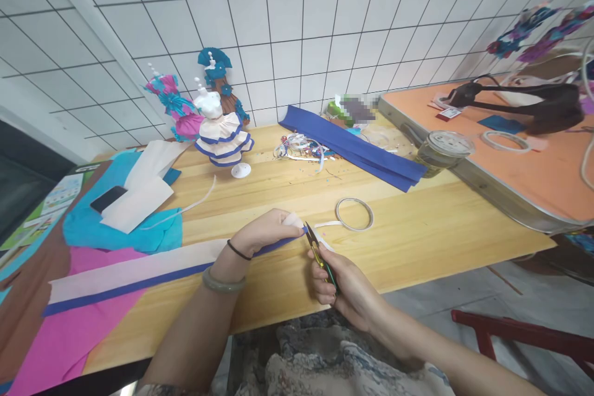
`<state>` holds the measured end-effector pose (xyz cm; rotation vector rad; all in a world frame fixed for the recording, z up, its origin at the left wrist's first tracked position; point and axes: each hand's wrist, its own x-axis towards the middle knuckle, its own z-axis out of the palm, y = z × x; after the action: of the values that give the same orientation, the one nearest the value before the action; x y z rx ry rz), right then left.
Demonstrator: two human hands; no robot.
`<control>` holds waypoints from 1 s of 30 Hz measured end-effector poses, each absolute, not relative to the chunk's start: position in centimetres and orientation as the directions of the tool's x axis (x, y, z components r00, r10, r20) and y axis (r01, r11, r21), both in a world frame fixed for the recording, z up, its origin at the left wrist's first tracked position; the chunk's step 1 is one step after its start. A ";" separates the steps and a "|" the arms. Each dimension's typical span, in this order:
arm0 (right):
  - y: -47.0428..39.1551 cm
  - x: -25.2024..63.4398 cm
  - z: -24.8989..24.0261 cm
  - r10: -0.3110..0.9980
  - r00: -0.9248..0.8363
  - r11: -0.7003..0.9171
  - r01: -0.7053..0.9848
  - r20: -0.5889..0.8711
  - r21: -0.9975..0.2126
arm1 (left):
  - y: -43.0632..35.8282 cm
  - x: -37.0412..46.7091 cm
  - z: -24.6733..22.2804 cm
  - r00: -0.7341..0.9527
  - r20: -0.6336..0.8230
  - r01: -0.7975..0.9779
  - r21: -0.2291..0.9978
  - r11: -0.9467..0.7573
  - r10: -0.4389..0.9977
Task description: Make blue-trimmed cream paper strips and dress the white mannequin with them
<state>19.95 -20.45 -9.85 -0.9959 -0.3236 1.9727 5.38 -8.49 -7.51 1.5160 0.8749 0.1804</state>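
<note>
My left hand [269, 226] pinches the right end of a long white strip with a blue border [139, 272], which stretches left across the table. In my right hand [343, 281] is a pair of thread snips [320, 255], fingers wrapped round its handles. The blades point up and away, right beside the strip's end at my left fingertips. Just beyond lies a roll of white tape [354, 215], with a loose tail running toward my hands. Whether the blades touch the strip I cannot tell.
Behind stands a doll-like figure in a white and blue tiered dress [223, 130]. A folded blue sheet [348, 145], scraps [304, 147] and a clear round container [443, 150] lie farther back. Pink [83, 322] and turquoise sheets [93, 223] cover the left. An orange-topped table [510, 167] adjoins right.
</note>
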 end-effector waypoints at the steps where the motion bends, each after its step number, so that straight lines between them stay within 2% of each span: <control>1: -20.4 19.9 -9.8 0.802 -0.296 -0.580 -0.593 -0.518 -0.558 | -8.5 5.3 -7.6 0.696 -0.380 0.399 0.910 0.113 0.609; 30: -20.3 19.3 -10.6 0.842 -0.245 -0.526 -0.574 -0.481 -0.627 | -8.6 5.3 -7.7 0.698 -0.383 0.395 0.911 0.122 0.604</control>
<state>19.30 -20.25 -10.60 -1.0073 -0.4024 1.9007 5.33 -8.57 -7.70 1.4969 0.8641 0.1847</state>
